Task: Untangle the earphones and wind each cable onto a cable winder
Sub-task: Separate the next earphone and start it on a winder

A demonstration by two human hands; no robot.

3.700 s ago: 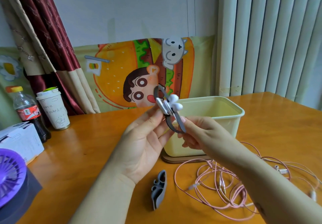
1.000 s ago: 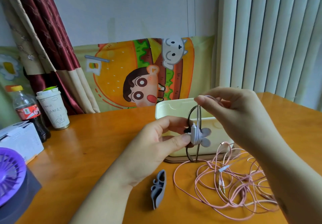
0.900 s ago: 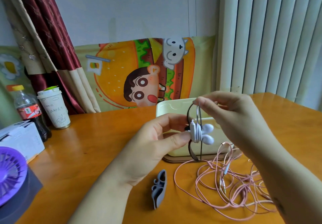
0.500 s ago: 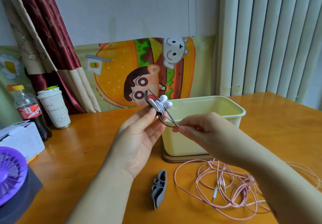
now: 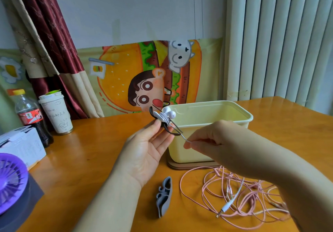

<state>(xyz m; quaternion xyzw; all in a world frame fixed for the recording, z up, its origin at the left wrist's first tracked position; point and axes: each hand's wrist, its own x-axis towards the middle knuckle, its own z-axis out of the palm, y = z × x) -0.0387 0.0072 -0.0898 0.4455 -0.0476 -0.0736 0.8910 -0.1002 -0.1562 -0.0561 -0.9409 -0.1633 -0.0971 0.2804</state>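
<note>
At the far left edge sits a purple fan (image 5: 10, 183), with a white box (image 5: 23, 145) behind it, then a cola bottle (image 5: 28, 116) and a lidded paper cup (image 5: 55, 112) farther back on the wooden table (image 5: 90, 150).

Near the middle, the left hand (image 5: 146, 147) is raised palm-up above the table, its thumb and fingertips pinching a dark cable winder (image 5: 167, 130). This is a thin black loop. White cord is coiled in tight turns around its upper part, and two white earbuds (image 5: 170, 114) stick out to the right of the coil.

A short stretch of white cable (image 5: 182, 135) runs taut from the winder, down and to the right. The right hand (image 5: 212, 139) nips its end between thumb and forefinger, the other fingers curled in. Both hands are in front of a pale yellow bin (image 5: 207, 116) that stands on a brown base.

On the near table, below the hands, a grey cable winder (image 5: 164, 195) lies bare on its side. Just right of it sprawls a loose tangle of pink earphones (image 5: 234, 195), its loops crossing one another and a jack plug lying at the near edge of the heap. The right forearm partly hides the tangle.
</note>
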